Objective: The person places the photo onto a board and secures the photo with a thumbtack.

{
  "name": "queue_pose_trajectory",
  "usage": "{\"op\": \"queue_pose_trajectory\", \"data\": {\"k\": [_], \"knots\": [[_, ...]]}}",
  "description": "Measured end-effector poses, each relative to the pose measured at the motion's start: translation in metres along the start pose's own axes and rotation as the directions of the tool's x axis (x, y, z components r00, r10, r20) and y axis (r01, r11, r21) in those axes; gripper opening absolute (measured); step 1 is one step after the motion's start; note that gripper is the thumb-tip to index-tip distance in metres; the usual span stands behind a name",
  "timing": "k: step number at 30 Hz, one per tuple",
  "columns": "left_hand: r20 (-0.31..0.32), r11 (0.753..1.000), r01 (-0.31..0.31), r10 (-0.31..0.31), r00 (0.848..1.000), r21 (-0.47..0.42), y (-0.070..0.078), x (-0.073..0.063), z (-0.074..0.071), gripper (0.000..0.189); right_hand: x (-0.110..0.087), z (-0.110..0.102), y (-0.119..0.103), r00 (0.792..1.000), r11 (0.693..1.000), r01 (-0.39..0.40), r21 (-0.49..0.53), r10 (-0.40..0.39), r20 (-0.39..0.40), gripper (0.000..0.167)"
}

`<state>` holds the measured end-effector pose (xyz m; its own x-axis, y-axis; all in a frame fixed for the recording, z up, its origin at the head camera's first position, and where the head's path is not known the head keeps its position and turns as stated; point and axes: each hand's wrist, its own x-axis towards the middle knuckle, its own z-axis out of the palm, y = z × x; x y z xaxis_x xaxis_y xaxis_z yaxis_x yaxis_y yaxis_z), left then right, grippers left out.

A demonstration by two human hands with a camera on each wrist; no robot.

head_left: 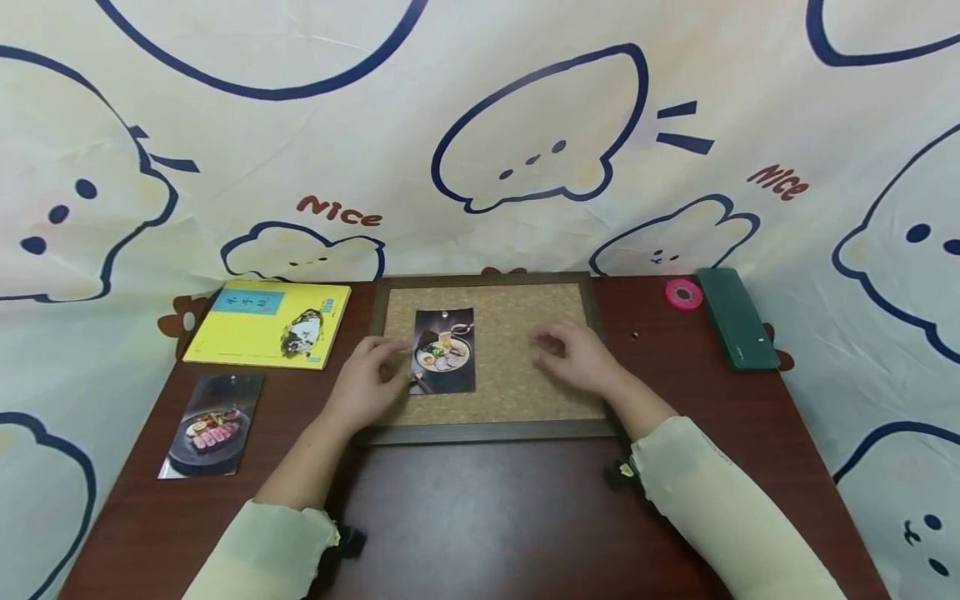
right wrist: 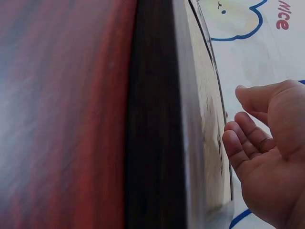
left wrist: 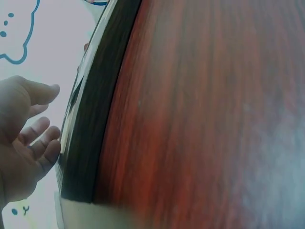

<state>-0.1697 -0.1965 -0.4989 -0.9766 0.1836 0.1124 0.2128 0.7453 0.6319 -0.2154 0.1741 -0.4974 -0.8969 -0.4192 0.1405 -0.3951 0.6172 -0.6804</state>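
Note:
A cork board (head_left: 517,358) with a dark frame lies on the table. On its left half is a photo of a ramen bowl (head_left: 444,354), with a small shiny pin (head_left: 445,314) at its top edge. My left hand (head_left: 367,379) is beside the photo's left edge, fingertips right at it. In the left wrist view, the left hand (left wrist: 28,138) has its thumb apart from loosely bent fingers and nothing between them. Over the board's right half hovers my right hand (head_left: 573,354). The right wrist view shows this hand (right wrist: 267,152) with fingers relaxed and no thing in them.
To the left are a yellow book (head_left: 255,333) and a second food photo (head_left: 210,429). On the right lie a pink round case (head_left: 683,294), a dark green box-like object (head_left: 738,321) and a tiny shiny piece (head_left: 634,336). A patterned cloth (head_left: 525,100) hangs behind the table.

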Motion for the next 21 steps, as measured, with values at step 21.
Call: {"op": "queue_pose_trajectory", "data": {"k": [21], "knots": [[-0.077, 1.000, 0.005, -0.007, 0.997, -0.026, -0.016, -0.029, -0.028, 0.038, -0.051, -0.038, 0.020, 0.992, 0.999, -0.012, -0.048, 0.006, -0.126, 0.028]]}}
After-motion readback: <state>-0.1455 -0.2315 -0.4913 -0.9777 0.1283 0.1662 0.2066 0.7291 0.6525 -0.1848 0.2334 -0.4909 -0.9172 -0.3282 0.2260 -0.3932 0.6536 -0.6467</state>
